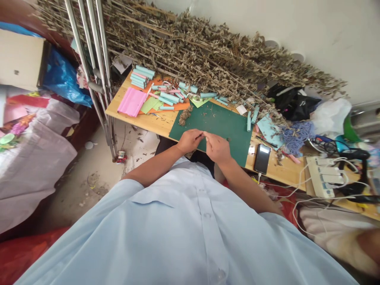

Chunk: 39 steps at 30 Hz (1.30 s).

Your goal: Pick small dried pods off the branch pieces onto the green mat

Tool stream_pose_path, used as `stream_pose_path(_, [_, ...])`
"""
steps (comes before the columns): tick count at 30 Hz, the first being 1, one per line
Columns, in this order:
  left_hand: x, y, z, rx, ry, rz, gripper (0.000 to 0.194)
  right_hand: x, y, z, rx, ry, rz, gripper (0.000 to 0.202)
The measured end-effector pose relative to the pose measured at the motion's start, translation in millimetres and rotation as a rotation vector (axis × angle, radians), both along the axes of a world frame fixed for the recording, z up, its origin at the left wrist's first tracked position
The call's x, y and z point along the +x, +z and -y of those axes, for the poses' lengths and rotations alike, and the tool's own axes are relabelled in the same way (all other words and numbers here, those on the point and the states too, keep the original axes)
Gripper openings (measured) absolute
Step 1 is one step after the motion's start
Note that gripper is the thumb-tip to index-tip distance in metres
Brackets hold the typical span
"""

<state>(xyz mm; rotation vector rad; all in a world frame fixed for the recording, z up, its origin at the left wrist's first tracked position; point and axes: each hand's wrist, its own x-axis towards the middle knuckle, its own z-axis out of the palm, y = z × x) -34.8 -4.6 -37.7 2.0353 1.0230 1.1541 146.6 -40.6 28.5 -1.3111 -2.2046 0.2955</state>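
Both my hands meet over the near edge of a dark green mat. My left hand is closed, its thumb and fingers pinched together. My right hand is closed too, its fingertips touching those of the left. Whatever lies between the fingertips is too small or hidden to make out. Just beyond my left hand, a clump of dried leaves rests on the mat's left side. Small brown crumbs are scattered over the mat.
Dried leafy stalks are heaped along the wall behind the table. Blue paper rolls and pink paper lie at the left. A phone, blue string and a power strip are at the right. Metal crutches lean at the left.
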Motion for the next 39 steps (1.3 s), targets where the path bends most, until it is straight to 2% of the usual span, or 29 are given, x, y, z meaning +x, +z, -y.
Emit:
stream_pose_path(5, [0,1.9,-1,-0.078,0.021,-0.020,0.018,-3,0.4,3,-0.057,-0.014,-0.075,0.036])
stream_pose_path(10, [0,1.5,-2,-0.086,0.009,-0.008,0.018,-2,1.7,0,-0.114,-0.091,-0.299,0.037])
stream_pose_path(14, [-1,2.8,-3,-0.058,-0.006,-0.001,0.019,1,-5.8,-10,-0.240,-0.155,-0.492,0.040])
stream_pose_path(21, [-1,3.4,-4,-0.032,-0.030,-0.015,0.023,5,-17.5,-26,-0.429,-0.111,-0.635,0.043])
stream_pose_path(27, [-1,3.6,-4,-0.025,-0.038,-0.030,0.025,4,-17.0,-29,-0.451,-0.102,-0.631,0.044])
stream_pose_path(31, [-1,3.6,-4,-0.025,-0.037,-0.036,0.025,3,-11.0,-24,-0.407,-0.104,-0.577,0.041])
stream_pose_path(34, [-1,3.4,-4,-0.015,-0.038,-0.032,0.027,3,-5.1,-17,-0.291,-0.080,-0.434,0.039])
stream_pose_path(39, [-2,5.7,-3,-0.008,-0.043,-0.029,0.033,6,-1.0,-7,-0.096,0.024,-0.054,0.040])
